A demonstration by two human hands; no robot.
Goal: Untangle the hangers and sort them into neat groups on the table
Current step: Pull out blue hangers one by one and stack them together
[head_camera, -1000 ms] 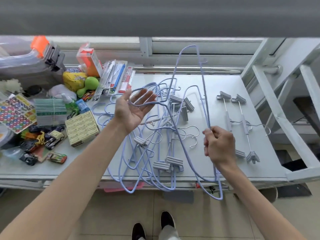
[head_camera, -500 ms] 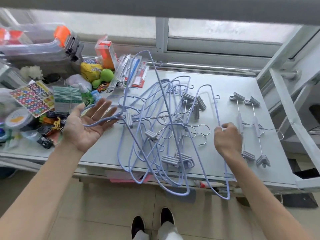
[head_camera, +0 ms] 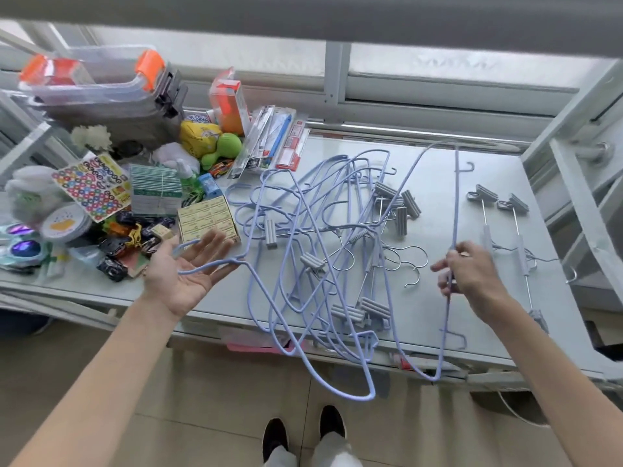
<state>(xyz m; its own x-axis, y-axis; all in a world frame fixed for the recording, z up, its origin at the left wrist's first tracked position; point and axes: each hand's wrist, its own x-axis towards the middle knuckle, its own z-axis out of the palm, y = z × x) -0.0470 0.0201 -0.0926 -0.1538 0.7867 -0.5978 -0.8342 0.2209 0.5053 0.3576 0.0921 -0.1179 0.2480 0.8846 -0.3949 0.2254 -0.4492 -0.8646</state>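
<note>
The right hand [head_camera: 472, 274] was closed around the straight bar of one lilac plastic-coated wire hanger [head_camera: 453, 210], its long axis running near to far and its near corner overhanging the grey metal table [head_camera: 438, 170] edge. The left hand [head_camera: 188, 271] lay palm up, fingers spread, a hanger hook resting loosely across it. Between both hands sat the tangled pile of lilac hangers and grey clip hangers [head_camera: 323, 251]. Two sorted clip hangers [head_camera: 505, 237] lay just right of the right hand, the nearer hand for placing there.

floor [head_camera: 188, 416]: beige tile | window [head_camera: 438, 67]: frosted, daylit | table [head_camera: 472, 318]: pale grey metal
</note>
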